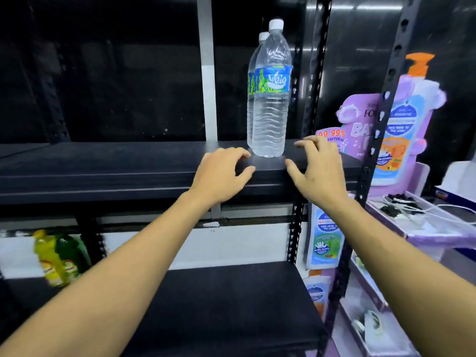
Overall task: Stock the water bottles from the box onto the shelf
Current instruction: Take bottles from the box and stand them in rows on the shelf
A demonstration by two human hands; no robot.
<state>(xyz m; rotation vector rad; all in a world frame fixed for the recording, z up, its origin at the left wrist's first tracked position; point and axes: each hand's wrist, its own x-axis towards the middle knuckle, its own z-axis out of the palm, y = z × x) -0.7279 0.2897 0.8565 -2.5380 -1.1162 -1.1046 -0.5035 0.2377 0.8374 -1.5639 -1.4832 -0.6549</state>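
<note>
Two clear water bottles with white caps and blue labels stand upright on the black shelf, near its right end. The front bottle hides most of the second bottle behind it. My left hand hovers just below and left of the front bottle's base, fingers curled apart, holding nothing. My right hand is just right of the base, fingers spread, also empty. Neither hand touches a bottle. The box is out of view.
A black perforated upright stands right of the bottles. A purple soap display sits beyond it on the right. Yellow and green bottles stand at lower left. A lower black shelf lies beneath my arms.
</note>
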